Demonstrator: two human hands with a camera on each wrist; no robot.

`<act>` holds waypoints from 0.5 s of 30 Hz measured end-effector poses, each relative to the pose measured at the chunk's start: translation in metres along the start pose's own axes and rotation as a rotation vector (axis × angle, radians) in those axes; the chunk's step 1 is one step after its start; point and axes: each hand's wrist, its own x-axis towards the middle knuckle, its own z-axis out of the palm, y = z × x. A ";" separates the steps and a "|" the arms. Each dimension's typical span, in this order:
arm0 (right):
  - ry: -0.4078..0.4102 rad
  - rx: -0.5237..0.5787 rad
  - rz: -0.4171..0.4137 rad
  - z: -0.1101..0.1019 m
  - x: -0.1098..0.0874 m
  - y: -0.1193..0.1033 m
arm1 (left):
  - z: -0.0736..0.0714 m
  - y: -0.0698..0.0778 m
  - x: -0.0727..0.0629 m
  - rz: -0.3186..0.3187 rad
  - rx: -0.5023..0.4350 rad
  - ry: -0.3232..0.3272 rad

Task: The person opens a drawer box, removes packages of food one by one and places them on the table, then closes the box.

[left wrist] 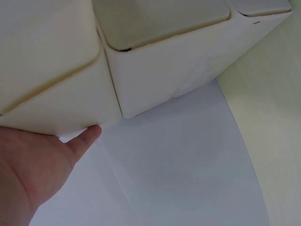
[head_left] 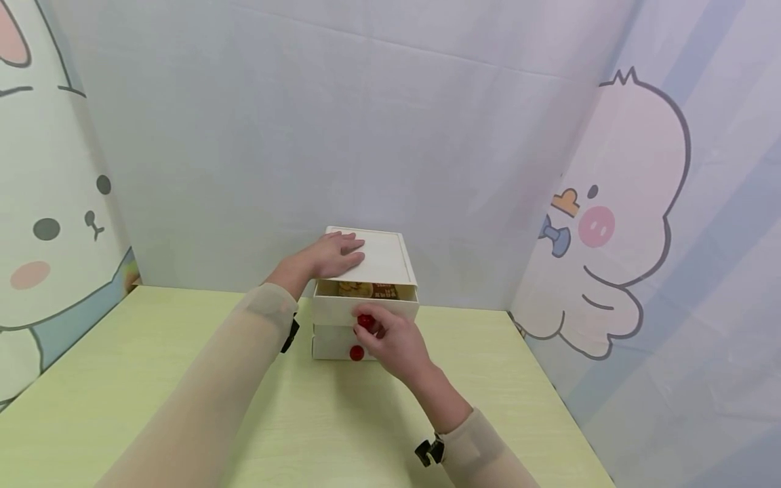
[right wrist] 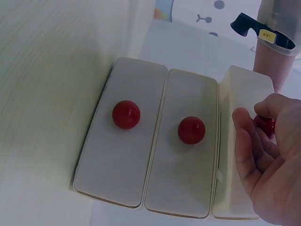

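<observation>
A small white drawer cabinet (head_left: 388,252) with three drawers and red ball knobs stands at the back of the table. Its top drawer (head_left: 331,312) is pulled partway out, and a brown and yellow package (head_left: 366,290) shows inside. My right hand (head_left: 399,344) pinches the red knob (right wrist: 264,124) of that drawer between thumb and fingers. Flat on the cabinet's top lies my left hand (head_left: 332,256), fingers extended. In the right wrist view, the middle drawer (right wrist: 181,179) and bottom drawer (right wrist: 110,165) are closed.
The pale yellow-green table (head_left: 293,434) spreads in front of the cabinet and to both sides. Behind it hangs a light curtain (head_left: 262,149) with cartoon animals printed at left and right. Black straps (head_left: 430,450) are on both wrists.
</observation>
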 end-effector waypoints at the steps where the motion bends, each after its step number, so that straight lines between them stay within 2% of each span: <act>1: -0.001 0.000 -0.001 0.000 0.000 0.000 | 0.000 0.000 0.000 -0.001 -0.003 0.000; 15: 0.015 -0.014 -0.025 0.001 -0.004 -0.001 | 0.000 0.000 -0.001 -0.004 -0.007 0.005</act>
